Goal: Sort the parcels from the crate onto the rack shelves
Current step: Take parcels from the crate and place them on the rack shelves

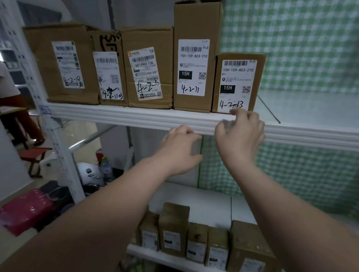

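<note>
Labels are faced outward along the front edge of the upper shelf (pixel 131 115), presumably for reading. The smallest parcel (pixel 238 80) is stood at the right end of that row. Its lower front is touched by the loosely bent fingers of the right hand (pixel 241 134). Nothing is gripped, and the parcel is probably being squared up. The left hand (pixel 181 150) is held relaxed and empty at the shelf edge. No crate is seen.

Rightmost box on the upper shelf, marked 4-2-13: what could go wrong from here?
The 4-2-13 box stands right at the front lip of the upper shelf; the right hand, close to its lower edge, could snag it and pull it off. A sideways nudge might also rock the tall box beside it.
</note>
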A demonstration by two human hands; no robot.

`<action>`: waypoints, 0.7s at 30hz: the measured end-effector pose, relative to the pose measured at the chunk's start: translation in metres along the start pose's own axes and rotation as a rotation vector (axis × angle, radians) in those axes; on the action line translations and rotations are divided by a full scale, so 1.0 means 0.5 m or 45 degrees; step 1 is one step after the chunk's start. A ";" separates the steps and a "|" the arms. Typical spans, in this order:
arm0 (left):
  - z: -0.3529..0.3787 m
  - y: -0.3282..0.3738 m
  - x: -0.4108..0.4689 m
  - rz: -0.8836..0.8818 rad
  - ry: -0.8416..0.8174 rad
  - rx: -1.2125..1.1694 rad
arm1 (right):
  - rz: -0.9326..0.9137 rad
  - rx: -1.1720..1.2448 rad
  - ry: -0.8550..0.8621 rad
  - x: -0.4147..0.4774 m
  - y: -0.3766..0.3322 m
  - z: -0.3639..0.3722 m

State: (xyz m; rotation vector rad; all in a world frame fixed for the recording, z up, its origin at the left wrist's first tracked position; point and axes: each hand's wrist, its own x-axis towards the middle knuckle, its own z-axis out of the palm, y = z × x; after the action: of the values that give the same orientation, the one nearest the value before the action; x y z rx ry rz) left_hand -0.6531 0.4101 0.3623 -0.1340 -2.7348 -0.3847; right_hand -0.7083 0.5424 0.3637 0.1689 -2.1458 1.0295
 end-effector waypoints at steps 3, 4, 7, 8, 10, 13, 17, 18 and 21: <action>-0.019 -0.030 -0.099 -0.021 -0.122 -0.036 | 0.023 0.139 -0.331 -0.091 -0.030 -0.006; -0.024 -0.047 -0.138 -0.060 -0.146 -0.039 | 0.048 0.153 -0.471 -0.126 -0.041 -0.004; -0.047 -0.111 -0.281 -0.212 -0.211 -0.068 | 0.091 0.154 -0.804 -0.257 -0.078 0.021; -0.058 -0.136 -0.338 -0.269 -0.241 -0.066 | 0.108 0.148 -0.885 -0.310 -0.095 0.029; -0.085 -0.191 -0.461 -0.365 -0.308 -0.052 | 0.156 0.164 -1.036 -0.424 -0.136 0.044; -0.128 -0.283 -0.676 -0.572 -0.331 -0.068 | 0.215 0.234 -1.250 -0.617 -0.220 0.063; -0.179 -0.391 -0.950 -0.895 -0.294 -0.087 | 0.199 0.254 -1.555 -0.871 -0.330 0.092; -0.188 -0.412 -1.012 -0.984 -0.281 -0.082 | 0.183 0.244 -1.633 -0.925 -0.354 0.094; -0.198 -0.457 -1.182 -1.182 -0.257 -0.175 | 0.163 0.201 -1.861 -1.063 -0.412 0.092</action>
State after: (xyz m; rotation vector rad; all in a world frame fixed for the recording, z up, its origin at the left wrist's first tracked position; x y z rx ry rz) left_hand -0.1043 0.1385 0.1716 1.1441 -2.7895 -0.8272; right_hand -0.2683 0.2725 0.1174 1.1681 -3.3361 1.3300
